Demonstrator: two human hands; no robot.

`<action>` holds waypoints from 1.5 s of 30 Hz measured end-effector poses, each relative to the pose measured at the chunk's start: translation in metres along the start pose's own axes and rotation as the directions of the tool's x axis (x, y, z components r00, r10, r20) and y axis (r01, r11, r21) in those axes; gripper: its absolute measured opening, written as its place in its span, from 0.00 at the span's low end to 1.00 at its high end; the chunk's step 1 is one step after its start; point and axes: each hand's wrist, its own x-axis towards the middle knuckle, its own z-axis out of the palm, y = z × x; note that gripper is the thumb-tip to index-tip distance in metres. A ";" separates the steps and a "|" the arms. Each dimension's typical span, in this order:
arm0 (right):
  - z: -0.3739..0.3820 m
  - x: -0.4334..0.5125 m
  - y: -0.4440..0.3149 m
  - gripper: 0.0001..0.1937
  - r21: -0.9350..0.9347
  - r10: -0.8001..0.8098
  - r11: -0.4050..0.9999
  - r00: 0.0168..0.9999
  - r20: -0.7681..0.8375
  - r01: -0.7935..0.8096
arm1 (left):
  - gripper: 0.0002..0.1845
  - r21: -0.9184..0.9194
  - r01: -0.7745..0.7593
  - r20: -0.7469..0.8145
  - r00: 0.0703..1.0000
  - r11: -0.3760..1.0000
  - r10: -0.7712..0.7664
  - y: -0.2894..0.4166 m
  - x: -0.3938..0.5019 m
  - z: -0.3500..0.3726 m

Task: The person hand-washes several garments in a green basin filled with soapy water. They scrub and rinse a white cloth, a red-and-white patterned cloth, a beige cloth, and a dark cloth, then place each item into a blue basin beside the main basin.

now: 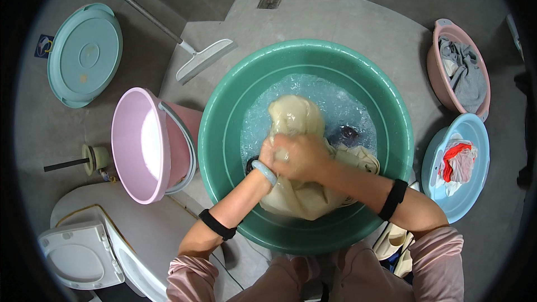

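Observation:
A large green plastic basin [235, 92] stands before me, holding bluish, sudsy water [272, 88]. Bunched in it is a wet cream-coloured garment [295, 111], partly ballooned above the water. My left hand [270, 155], with a pale bangle at its wrist, grips the cloth near the basin's middle. Pressed against it, my right hand [304, 157] also has hold of the cloth; it is blurred and covers part of the left hand. Farther right in the water a dark item [348, 132] shows, mostly submerged. More folds of the cream cloth lie under my wrists.
A pink bucket [138, 147] stands left, near a white toilet [75, 256]. A floor squeegee [205, 61] leans behind it, and a green basin [86, 56] hangs on the wall. To the right, a pink basin [434, 63] and a blue basin [457, 209] hold clothes.

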 end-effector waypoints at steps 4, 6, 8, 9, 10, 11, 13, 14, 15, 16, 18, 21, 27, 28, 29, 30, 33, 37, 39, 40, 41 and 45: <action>-0.066 0.024 0.040 0.17 -0.390 0.502 0.782 0.862 -0.071 -0.487 | 0.25 0.397 -0.058 -0.062 0.994 0.916 0.089 0.040 -0.015 -0.002; -0.103 0.029 0.059 0.26 -0.222 0.742 0.658 0.669 0.030 -0.719 | 0.32 0.680 -0.069 -0.016 0.994 0.730 0.109 0.076 -0.030 -0.009; -0.107 0.029 0.067 0.31 -0.434 0.719 0.654 0.687 0.105 -0.619 | 0.41 0.874 0.060 -0.149 0.978 0.483 0.148 0.102 -0.029 -0.011; -0.102 0.028 0.069 0.33 -0.534 0.724 0.625 0.678 0.125 -0.569 | 0.42 0.965 0.042 -0.085 0.984 0.258 0.157 0.106 -0.024 -0.012; -0.091 0.027 0.070 0.41 -0.641 0.605 0.628 0.795 0.046 -0.441 | 0.43 0.997 0.069 -0.072 0.977 0.025 0.201 0.103 -0.017 -0.011; -0.077 0.027 0.071 0.41 -0.666 0.567 0.643 0.820 0.081 -0.378 | 0.44 0.968 0.142 -0.090 0.966 -0.207 0.244 0.098 -0.008 -0.011; -0.046 0.030 0.076 0.43 -0.671 0.410 0.710 0.900 0.148 -0.213 | 0.44 0.733 0.390 -0.249 0.916 -0.557 0.314 0.056 0.018 -0.010; -0.034 0.030 0.081 0.43 -0.804 0.481 0.587 0.841 0.247 -0.099 | 0.43 0.590 0.452 -0.258 0.891 -0.669 0.375 0.030 0.029 -0.011; -0.028 0.032 0.090 0.43 -0.786 0.510 0.607 0.817 0.270 -0.119 | 0.42 0.435 0.496 -0.251 0.868 -0.752 0.427 0.009 0.040 -0.014; -0.023 0.033 0.100 0.43 -0.756 0.580 0.637 0.739 0.342 -0.150 | 0.42 0.411 0.463 -0.271 0.885 -0.786 0.379 -0.002 0.050 -0.022; -0.018 0.032 0.124 0.40 -0.703 0.628 0.687 0.638 0.446 -0.184 | 0.42 0.344 0.416 -0.298 0.899 -0.842 0.323 -0.008 0.073 -0.042; -0.018 0.030 0.164 0.35 -0.646 0.668 0.723 0.489 0.562 -0.244 | 0.40 0.547 0.247 -0.177 0.968 -0.800 0.178 0.017 0.110 -0.071; -0.015 0.041 0.202 0.29 -0.388 0.592 0.803 0.675 0.440 -0.452 | 0.30 0.985 -0.152 0.145 0.985 0.080 0.093 0.065 0.136 -0.083; -0.012 0.040 0.194 0.29 -0.298 0.544 0.837 0.762 0.351 -0.460 | 0.31 0.735 -0.154 0.118 0.988 0.661 0.099 0.063 0.133 -0.078; -0.009 0.040 0.180 0.28 -0.206 0.490 0.870 0.836 0.246 -0.449 | 0.32 0.561 -0.172 0.064 0.984 0.810 0.165 0.061 0.130 -0.071; -0.007 0.039 0.163 0.25 -0.089 0.286 0.958 0.938 0.194 -0.274 | 0.32 0.354 -0.195 -0.007 0.977 0.915 0.211 0.055 0.125 -0.064; 0.003 0.027 0.088 0.19 -0.070 0.037 0.997 0.996 -0.085 -0.043 | 0.32 0.035 -0.012 0.072 0.997 0.999 0.010 0.046 0.108 -0.041; -0.009 -0.004 -0.011 0.16 0.006 0.034 0.999 0.998 -0.047 -0.034 | 0.35 -0.146 0.014 0.393 0.918 0.989 0.045 0.042 0.066 -0.010; -0.009 -0.012 -0.037 0.14 0.012 0.002 1.000 0.999 -0.034 -0.002 | 0.31 -0.136 0.109 0.397 0.917 0.985 -0.046 0.039 0.032 0.001; -0.009 -0.015 -0.042 0.14 -0.024 -0.049 0.999 0.996 -0.069 0.047 | 0.29 -0.159 0.107 0.404 0.914 0.981 -0.034 0.036 0.016 0.005; -0.007 -0.016 -0.044 0.13 -0.059 -0.147 0.988 0.984 -0.099 0.141 | 0.28 -0.182 0.105 0.412 0.911 0.978 -0.021 0.031 0.003 0.009; 0.002 -0.010 -0.017 0.14 -0.225 -0.293 0.938 0.951 -0.103 0.265 | 0.23 0.161 -0.263 0.301 0.931 0.951 0.207 0.013 -0.016 0.014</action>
